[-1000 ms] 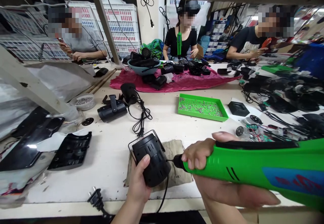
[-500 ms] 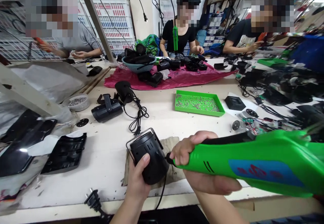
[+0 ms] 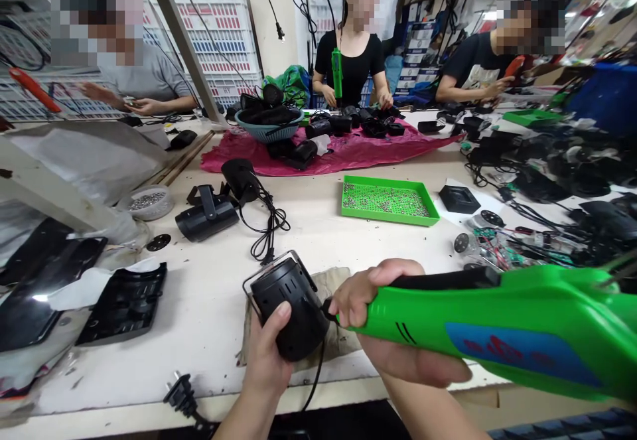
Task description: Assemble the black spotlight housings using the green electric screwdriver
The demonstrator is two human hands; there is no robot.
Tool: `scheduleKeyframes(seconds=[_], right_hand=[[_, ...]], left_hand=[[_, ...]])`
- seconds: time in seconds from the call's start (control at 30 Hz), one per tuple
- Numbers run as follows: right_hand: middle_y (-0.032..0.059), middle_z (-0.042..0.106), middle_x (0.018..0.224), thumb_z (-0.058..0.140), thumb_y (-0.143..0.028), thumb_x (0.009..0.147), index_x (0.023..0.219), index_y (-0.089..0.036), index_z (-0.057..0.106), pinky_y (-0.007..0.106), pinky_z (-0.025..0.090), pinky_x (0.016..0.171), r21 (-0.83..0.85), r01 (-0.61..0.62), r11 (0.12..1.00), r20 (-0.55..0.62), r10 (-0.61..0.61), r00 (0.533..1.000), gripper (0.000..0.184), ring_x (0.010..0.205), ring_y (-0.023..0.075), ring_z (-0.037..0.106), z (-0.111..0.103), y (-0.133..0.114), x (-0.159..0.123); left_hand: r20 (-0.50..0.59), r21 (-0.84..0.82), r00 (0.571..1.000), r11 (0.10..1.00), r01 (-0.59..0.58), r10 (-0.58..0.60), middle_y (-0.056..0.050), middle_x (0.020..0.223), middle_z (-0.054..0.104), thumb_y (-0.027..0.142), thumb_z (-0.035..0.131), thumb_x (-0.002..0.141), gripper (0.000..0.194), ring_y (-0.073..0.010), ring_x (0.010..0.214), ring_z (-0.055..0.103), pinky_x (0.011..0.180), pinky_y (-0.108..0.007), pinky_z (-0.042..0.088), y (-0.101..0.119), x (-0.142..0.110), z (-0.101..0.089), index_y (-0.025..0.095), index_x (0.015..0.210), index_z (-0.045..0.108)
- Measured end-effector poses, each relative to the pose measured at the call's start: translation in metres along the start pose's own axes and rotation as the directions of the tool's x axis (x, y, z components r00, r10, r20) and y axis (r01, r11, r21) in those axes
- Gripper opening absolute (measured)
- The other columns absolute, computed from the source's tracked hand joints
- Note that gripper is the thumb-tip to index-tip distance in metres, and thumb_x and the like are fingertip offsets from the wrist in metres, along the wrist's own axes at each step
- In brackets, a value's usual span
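My left hand (image 3: 266, 354) grips a black round lamp housing (image 3: 288, 304) from below, thumb on its side, holding it over a grey cloth (image 3: 343, 340) near the table's front edge. My right hand (image 3: 383, 320) is wrapped round the front of a big green electric screwdriver (image 3: 497, 324). The driver's black tip touches the right side of the housing. A thin metal bracket (image 3: 253, 281) loops round the housing, and its black cord runs down to a plug (image 3: 182, 393) at the table edge.
A green tray of screws (image 3: 388, 201) lies mid-table, a bowl of screws (image 3: 149, 201) at left. Black lamp parts (image 3: 122, 300), another lamp (image 3: 206, 218) with cord, and circuit boards (image 3: 492, 244) lie around. Three other people work at the far side by a red cloth (image 3: 348, 151).
The screwdriver tip has closed in from a small gap to touch the housing. Both hands and the housing shifted slightly left in view as my head moved.
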State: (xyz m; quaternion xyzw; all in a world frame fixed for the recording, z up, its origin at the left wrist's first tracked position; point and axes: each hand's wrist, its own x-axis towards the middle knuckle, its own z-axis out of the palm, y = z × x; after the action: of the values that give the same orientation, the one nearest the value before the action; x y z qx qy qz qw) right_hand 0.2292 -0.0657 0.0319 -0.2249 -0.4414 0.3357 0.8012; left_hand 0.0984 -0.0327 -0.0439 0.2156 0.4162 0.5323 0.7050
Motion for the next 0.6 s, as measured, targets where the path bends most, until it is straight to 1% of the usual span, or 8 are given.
scheduleKeyframes(seconds=[0.13, 0.23, 0.33, 0.4, 0.47, 0.5, 0.57, 0.6], right_hand=[[-0.0036, 0.059, 0.057, 0.062, -0.07, 0.07, 0.107, -0.028, 0.065, 0.03, 0.052, 0.05, 0.038, 0.027, 0.999, -0.042, -0.026, 0.999, 0.056, 0.046, 0.0143, 0.053, -0.001, -0.011, 0.005], [-0.0033, 0.06, 0.056, 0.067, -0.068, 0.067, 0.103, -0.028, 0.066, 0.03, 0.051, 0.05, 0.039, 0.016, 0.999, -0.106, -0.012, 0.994, 0.054, 0.045, 0.0145, 0.053, -0.004, -0.018, 0.012], [-0.0038, 0.058, 0.054, 0.068, -0.066, 0.065, 0.102, -0.025, 0.064, 0.03, 0.048, 0.047, -0.107, -0.014, 0.994, -0.173, -0.005, 0.985, 0.055, 0.043, 0.0142, 0.051, -0.015, -0.018, 0.017], [-0.0035, 0.059, 0.056, 0.068, -0.062, 0.069, 0.105, -0.023, 0.063, 0.029, 0.047, 0.047, -0.241, -0.075, 0.968, -0.18, 0.031, 0.983, 0.054, 0.045, 0.0141, 0.051, -0.025, -0.016, 0.018], [-0.0003, 0.063, 0.068, 0.068, -0.056, 0.073, 0.112, -0.022, 0.061, 0.03, 0.048, 0.053, -0.413, -0.126, 0.902, -0.169, 0.06, 0.984, 0.052, 0.056, 0.0158, 0.057, -0.035, -0.017, 0.015], [0.0021, 0.065, 0.078, 0.068, -0.054, 0.075, 0.116, -0.023, 0.06, 0.032, 0.049, 0.059, -0.514, -0.106, 0.851, -0.177, 0.016, 0.984, 0.052, 0.066, 0.0178, 0.06, -0.038, -0.019, 0.011], [0.0045, 0.062, 0.106, 0.065, -0.051, 0.078, 0.125, -0.029, 0.055, 0.039, 0.049, 0.08, -0.704, -0.013, 0.71, -0.184, -0.164, 0.969, 0.053, 0.096, 0.0234, 0.06, -0.041, -0.023, 0.002], [0.0042, 0.058, 0.118, 0.063, -0.048, 0.08, 0.131, -0.032, 0.05, 0.043, 0.045, 0.091, -0.759, 0.031, 0.65, -0.188, -0.265, 0.946, 0.054, 0.111, 0.0268, 0.054, -0.04, -0.024, -0.005]], left_hand=[[-0.005, -0.041, 0.998, 0.998, 0.055, -0.055, -0.004, 0.092, 0.073, 0.037, 0.082, 0.059, 0.063, -0.0258, 0.091, 0.068, 0.078, -0.035, 0.057, 0.002, 0.002, -0.003, 0.021, 0.116, 0.061], [-0.017, -0.052, 0.996, 0.995, 0.085, -0.086, -0.002, 0.083, 0.073, 0.036, 0.084, 0.057, 0.059, -0.023, 0.079, 0.07, 0.07, -0.033, 0.059, 0.005, 0.001, -0.004, 0.021, 0.111, 0.064], [-0.048, -0.064, 0.991, 0.99, 0.124, -0.127, -0.002, 0.085, 0.075, 0.033, 0.083, 0.06, 0.057, -0.0219, 0.078, 0.071, 0.07, -0.032, 0.059, 0.009, -0.002, 0.001, 0.021, 0.113, 0.064], [-0.077, -0.086, 0.98, 0.98, 0.177, -0.183, -0.004, 0.088, 0.075, 0.035, 0.078, 0.068, 0.049, -0.0237, 0.082, 0.071, 0.076, -0.035, 0.059, 0.013, -0.006, 0.007, 0.02, 0.113, 0.065], [-0.08, -0.148, 0.974, 0.969, 0.197, -0.21, -0.006, 0.095, 0.075, 0.046, 0.064, 0.082, 0.042, -0.0261, 0.094, 0.07, 0.084, -0.04, 0.056, 0.018, -0.009, 0.013, 0.021, 0.115, 0.064], [-0.071, -0.18, 0.974, 0.964, 0.198, -0.213, -0.007, 0.1, 0.075, 0.051, 0.053, 0.088, 0.042, -0.0263, 0.102, 0.067, 0.089, -0.041, 0.054, 0.02, -0.011, 0.016, 0.021, 0.116, 0.064], [-0.043, -0.201, 0.974, 0.957, 0.208, -0.221, -0.009, 0.11, 0.072, 0.055, 0.038, 0.093, 0.049, -0.0255, 0.116, 0.06, 0.098, -0.04, 0.048, 0.022, -0.012, 0.019, 0.02, 0.115, 0.065], [-0.026, -0.191, 0.974, 0.958, 0.214, -0.223, -0.009, 0.115, 0.07, 0.054, 0.037, 0.093, 0.05, -0.0254, 0.12, 0.057, 0.101, -0.039, 0.045, 0.022, -0.011, 0.02, 0.019, 0.114, 0.066]])
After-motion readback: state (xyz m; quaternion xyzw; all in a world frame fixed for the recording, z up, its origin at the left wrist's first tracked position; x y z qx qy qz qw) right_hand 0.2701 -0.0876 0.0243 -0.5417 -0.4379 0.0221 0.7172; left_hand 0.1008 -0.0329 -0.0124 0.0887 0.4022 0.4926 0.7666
